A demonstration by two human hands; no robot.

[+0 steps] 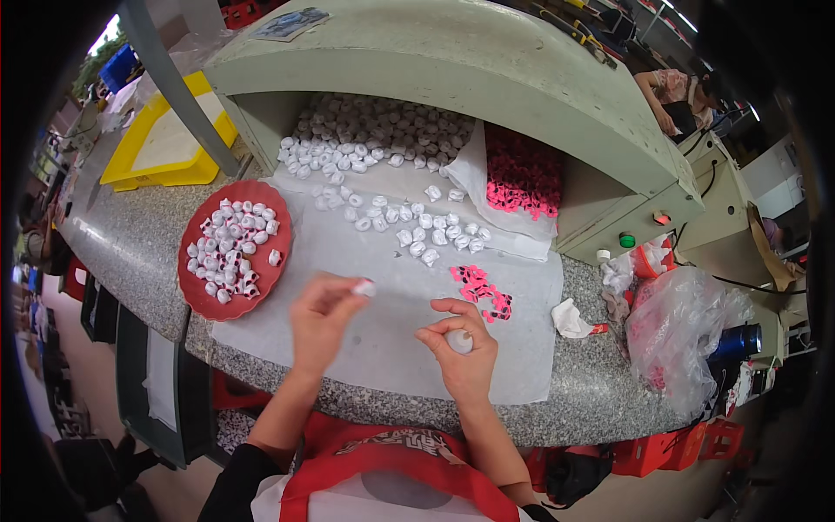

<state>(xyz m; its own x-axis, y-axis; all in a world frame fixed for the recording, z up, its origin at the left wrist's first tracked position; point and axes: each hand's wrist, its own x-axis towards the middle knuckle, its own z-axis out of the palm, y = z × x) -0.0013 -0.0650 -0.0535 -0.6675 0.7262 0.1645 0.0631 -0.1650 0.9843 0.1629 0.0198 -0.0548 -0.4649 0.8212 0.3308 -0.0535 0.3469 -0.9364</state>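
My left hand (320, 315) pinches a small white knob-shaped piece (365, 288) between thumb and fingertips, above the white sheet (365, 348). Closed round a small whitish squeeze bottle (460, 341), my right hand (470, 361) is just to the right; most of the bottle is hidden in the palm. Flat pink-and-black pieces (474, 285) lie scattered beyond it. Farther back, loose white pieces (426, 233) spread over the sheet. On the left stands a red scalloped plate (193, 291) heaped with white pieces that show pink parts.
A pale green metal housing (417, 74) arches over a heap of white pieces (374, 126) and a pile of pink pieces (522, 174). Back left is a yellow tray (130, 181). Crumpled tissue (570, 319) and a clear plastic bag (678, 335) lie right. Another person (674, 91) sits back right.
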